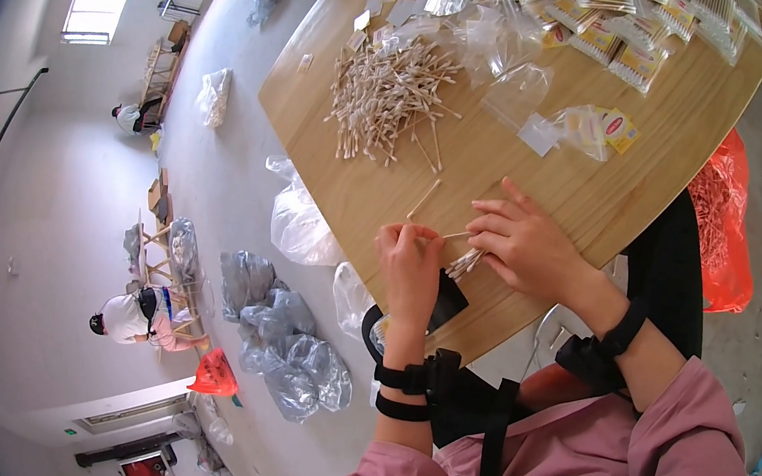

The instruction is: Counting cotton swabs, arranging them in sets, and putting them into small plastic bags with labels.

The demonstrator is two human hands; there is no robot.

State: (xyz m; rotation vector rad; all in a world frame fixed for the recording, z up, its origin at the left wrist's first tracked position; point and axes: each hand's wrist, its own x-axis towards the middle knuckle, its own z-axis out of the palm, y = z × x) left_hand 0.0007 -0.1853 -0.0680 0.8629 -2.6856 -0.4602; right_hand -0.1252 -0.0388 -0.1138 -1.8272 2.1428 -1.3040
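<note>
Both of my hands are close together over the near edge of the wooden table (470, 187). My left hand (409, 268) is closed in a pinch, with a thin cotton swab (455, 235) running from its fingertips toward the other hand. Under the curled fingers of my right hand (530, 248) shows a small bunch of cotton swabs (464, 264), white tips toward me. A single loose swab (425, 200) lies just beyond my left fingertips. Farther off is a large loose heap of cotton swabs (389, 98).
Filled clear packets of swabs (625, 42) pile up at the table's far side. Empty clear bags (516, 94) and a yellow-printed packet (618, 128) lie nearer. A red bag (719, 234) stands right of the table; grey plastic bags (284, 333) sit on the floor left. People work in the background.
</note>
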